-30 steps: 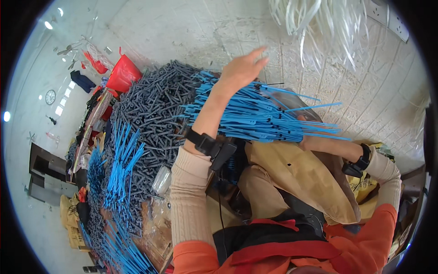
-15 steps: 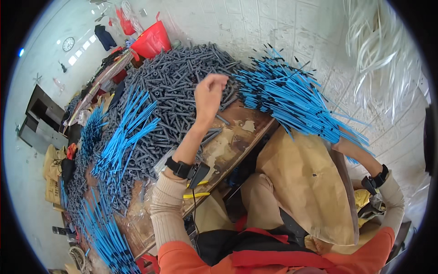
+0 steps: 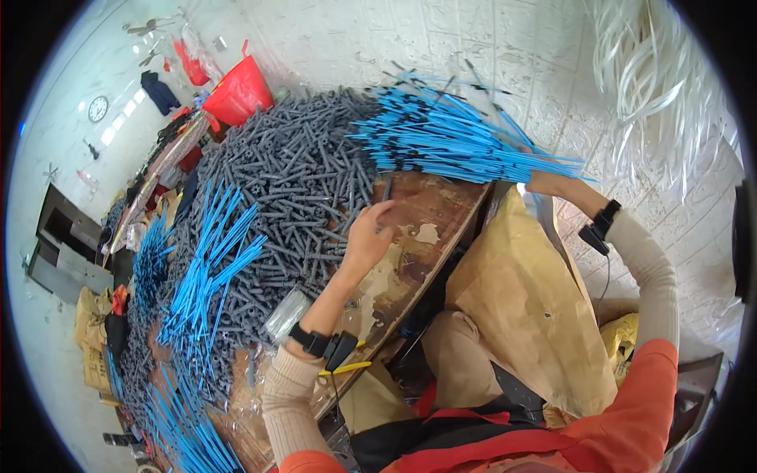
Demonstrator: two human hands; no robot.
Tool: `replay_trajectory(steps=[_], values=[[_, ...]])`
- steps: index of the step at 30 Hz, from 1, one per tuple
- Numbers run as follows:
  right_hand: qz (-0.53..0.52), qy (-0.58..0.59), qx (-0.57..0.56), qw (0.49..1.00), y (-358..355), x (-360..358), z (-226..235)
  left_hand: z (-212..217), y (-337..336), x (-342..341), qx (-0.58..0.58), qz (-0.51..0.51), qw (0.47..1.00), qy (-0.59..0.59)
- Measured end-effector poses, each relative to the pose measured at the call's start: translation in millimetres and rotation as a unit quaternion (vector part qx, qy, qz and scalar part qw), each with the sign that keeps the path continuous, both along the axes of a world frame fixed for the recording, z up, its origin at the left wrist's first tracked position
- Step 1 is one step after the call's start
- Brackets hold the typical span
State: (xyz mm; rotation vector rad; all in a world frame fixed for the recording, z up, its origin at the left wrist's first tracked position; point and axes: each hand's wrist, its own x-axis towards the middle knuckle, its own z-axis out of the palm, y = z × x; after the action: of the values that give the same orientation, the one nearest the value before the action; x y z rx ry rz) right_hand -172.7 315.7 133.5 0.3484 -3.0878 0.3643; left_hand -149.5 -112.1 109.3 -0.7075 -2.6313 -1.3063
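Note:
A large bundle of thin blue rods with black ends [image 3: 453, 138] spreads over the table's far right corner. My right hand [image 3: 544, 183] is closed around the rods' near right end; the bundle hides part of its fingers. My left hand [image 3: 367, 240] hovers over the bare, worn wooden tabletop [image 3: 406, 217], beside a heap of dark grey ribbed plastic pieces [image 3: 292, 173]. Its fingers are loosely bent and apart, with nothing visible in them. A brown paper sack [image 3: 528, 292] stands below my right hand, against the table edge.
More blue rods [image 3: 209, 276] lie on the heap's left side, with another bunch [image 3: 189, 430] near the table's lower left. A red bag [image 3: 240, 91] stands behind the heap. Pale plastic strips [image 3: 662, 94] hang at the right. Yellow-handled tool [image 3: 347, 368] lies at the near edge.
My right hand has moved up and left with the blue rods, which now lie flatter and farther over the table. My left hand has come down toward me, away from the rods, its fingers loosening.

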Motion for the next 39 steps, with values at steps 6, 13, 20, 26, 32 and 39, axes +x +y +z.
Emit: replay_trajectory(steps=[6, 13, 20, 26, 32, 39], values=[[-0.008, 0.023, -0.014, 1.0, -15.3, -36.3, -32.9, -7.3, -12.3, 14.8, 0.055, 0.004, 0.995, -0.08], [-0.005, 0.091, -0.055, 0.994, -9.8, -57.9, -49.2, -6.3, 27.3, 22.1, -0.109, -0.027, 0.993, 0.036], [-0.04, -0.01, -0.067, 0.997, -39.4, -24.8, -20.3, -35.2, 35.4, 3.7, -0.214, -0.002, 0.916, 0.34], [0.025, 0.235, -0.005, 0.972, -31.1, 15.1, -44.3, -26.0, 30.8, 4.6, -0.207, -0.006, 0.947, 0.247], [0.03, 0.287, 0.045, 0.956, -28.4, 54.6, -54.1, -25.4, 28.4, 26.5, -0.163, -0.053, 0.963, 0.209], [0.184, 0.263, 0.168, 0.932, 42.7, 112.4, -50.0, -38.1, 40.2, 17.0, -0.164, -0.079, 0.961, 0.211]])
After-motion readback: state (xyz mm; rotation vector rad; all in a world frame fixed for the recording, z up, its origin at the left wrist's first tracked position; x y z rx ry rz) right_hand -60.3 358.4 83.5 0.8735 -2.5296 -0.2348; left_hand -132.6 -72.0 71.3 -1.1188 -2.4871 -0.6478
